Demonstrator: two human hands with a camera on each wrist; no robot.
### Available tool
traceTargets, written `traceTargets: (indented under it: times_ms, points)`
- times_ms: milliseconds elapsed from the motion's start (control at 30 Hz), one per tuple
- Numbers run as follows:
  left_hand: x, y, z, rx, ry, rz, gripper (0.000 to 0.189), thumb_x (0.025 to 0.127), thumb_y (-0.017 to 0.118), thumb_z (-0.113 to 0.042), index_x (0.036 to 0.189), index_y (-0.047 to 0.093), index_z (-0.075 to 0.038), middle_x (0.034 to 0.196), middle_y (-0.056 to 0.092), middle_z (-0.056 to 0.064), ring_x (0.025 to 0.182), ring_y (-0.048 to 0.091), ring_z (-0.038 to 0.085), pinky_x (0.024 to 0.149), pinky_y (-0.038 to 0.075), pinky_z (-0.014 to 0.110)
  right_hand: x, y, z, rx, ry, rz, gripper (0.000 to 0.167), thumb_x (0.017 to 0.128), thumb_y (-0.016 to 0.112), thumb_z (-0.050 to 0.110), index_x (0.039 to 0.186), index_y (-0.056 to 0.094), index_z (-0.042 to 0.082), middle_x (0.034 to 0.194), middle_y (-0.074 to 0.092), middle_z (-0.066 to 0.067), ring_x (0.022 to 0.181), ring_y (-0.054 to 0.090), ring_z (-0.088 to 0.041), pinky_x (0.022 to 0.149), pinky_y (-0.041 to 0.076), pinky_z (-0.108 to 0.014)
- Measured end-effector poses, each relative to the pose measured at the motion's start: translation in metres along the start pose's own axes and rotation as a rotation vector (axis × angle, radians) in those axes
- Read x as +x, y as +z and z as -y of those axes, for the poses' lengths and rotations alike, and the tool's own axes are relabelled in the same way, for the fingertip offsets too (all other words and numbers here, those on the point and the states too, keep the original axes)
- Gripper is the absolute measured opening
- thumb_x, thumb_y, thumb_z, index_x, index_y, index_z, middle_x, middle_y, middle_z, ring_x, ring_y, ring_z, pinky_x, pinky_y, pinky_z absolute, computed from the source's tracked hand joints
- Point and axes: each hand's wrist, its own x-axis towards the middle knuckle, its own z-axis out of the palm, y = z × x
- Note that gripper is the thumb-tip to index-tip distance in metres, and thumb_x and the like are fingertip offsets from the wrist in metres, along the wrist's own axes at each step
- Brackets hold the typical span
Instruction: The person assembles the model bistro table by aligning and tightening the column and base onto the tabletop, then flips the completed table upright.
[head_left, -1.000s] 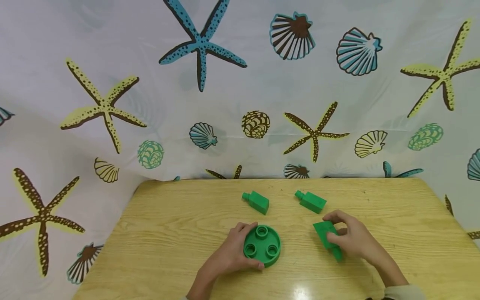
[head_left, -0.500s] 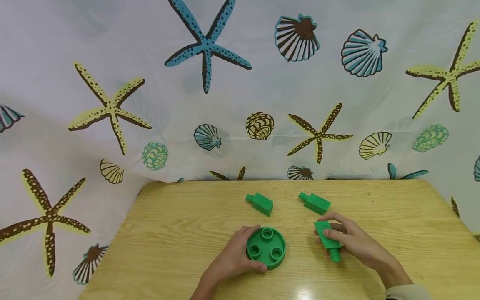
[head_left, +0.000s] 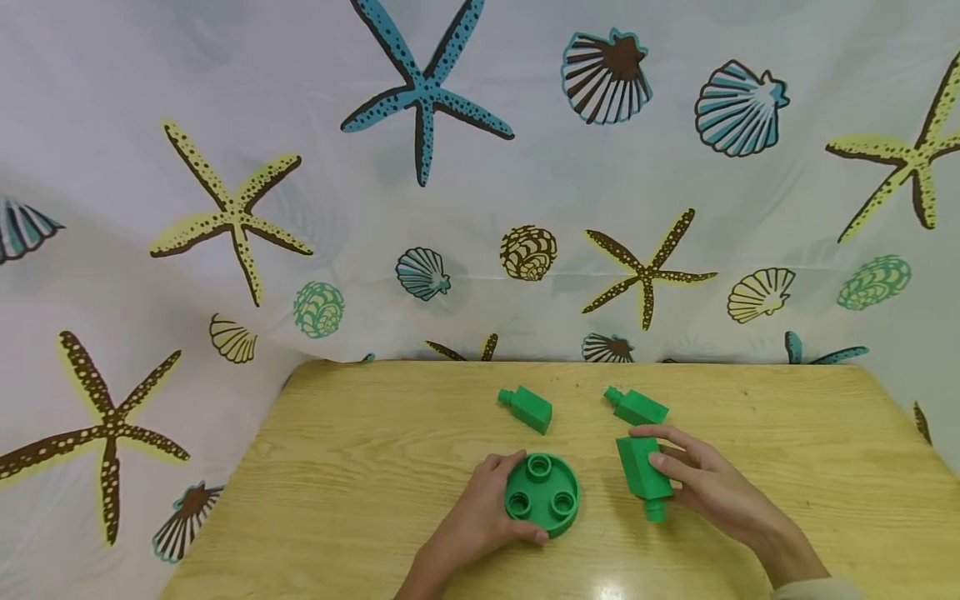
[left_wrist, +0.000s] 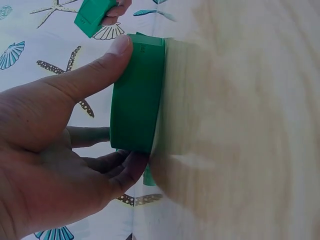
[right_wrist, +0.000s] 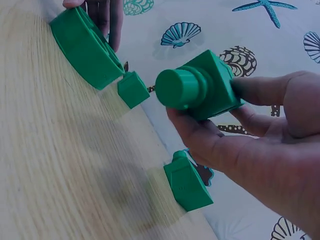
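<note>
My left hand point(head_left: 495, 508) grips the near-left rim of a round green base point(head_left: 542, 493) with three ring-shaped sockets on its upper face. In the left wrist view the thumb and fingers span the side wall of that disc point(left_wrist: 137, 95). My right hand point(head_left: 705, 483) pinches a green block with a stepped round peg point(head_left: 643, 468) above the table, right of the base, peg pointing down toward me. The right wrist view shows the peg's round end point(right_wrist: 172, 89) facing the camera, thumb and fingers on the block's sides.
Two similar green pegged blocks lie on their sides behind the hands, one at left point(head_left: 528, 410) and one at right point(head_left: 639, 408). The wooden table point(head_left: 360, 467) ends at a white cloth point(head_left: 465, 317) printed with starfish and shells.
My right hand has turned the pegged block so its peg points downward, and brought it slightly nearer the base. The left hand keeps its grip on the base. The view has shifted slightly.
</note>
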Motion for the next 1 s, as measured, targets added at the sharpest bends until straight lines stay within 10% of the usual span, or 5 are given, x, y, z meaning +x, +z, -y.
traceTargets:
  times_ms: [433, 733, 1000]
  points:
    - [0.002, -0.01, 0.003, -0.051, 0.051, 0.056, 0.099, 0.075, 0.095, -0.03, 0.152, 0.042, 0.005, 0.14, 0.051, 0.021, 0.129, 0.051, 0.04, 0.107, 0.044, 0.056, -0.001, 0.003, 0.006, 0.222, -0.089, 0.061, 0.042, 0.109, 0.048, 0.002, 0.15, 0.043, 0.012, 0.145, 0.057, -0.016, 0.128, 0.059, -0.036, 0.103, 0.051, -0.048]
    - [0.008, -0.012, 0.0, -0.017, 0.05, 0.028, 0.097, 0.074, 0.096, -0.028, 0.148, 0.045, 0.008, 0.136, 0.053, 0.022, 0.126, 0.053, 0.039, 0.106, 0.045, 0.056, 0.004, 0.01, 0.006, -0.08, -0.182, -0.216, 0.049, 0.104, 0.062, 0.009, 0.15, 0.048, 0.003, 0.131, 0.055, -0.017, 0.107, 0.071, -0.025, 0.087, 0.059, -0.046]
    - [0.012, -0.013, -0.002, -0.036, 0.074, 0.046, 0.099, 0.073, 0.096, -0.027, 0.15, 0.044, 0.005, 0.13, 0.054, 0.019, 0.12, 0.055, 0.035, 0.104, 0.046, 0.055, 0.014, 0.021, 0.008, -0.15, -0.278, -0.3, 0.052, 0.102, 0.065, 0.008, 0.15, 0.047, -0.001, 0.136, 0.052, -0.022, 0.11, 0.071, -0.023, 0.084, 0.061, -0.043]
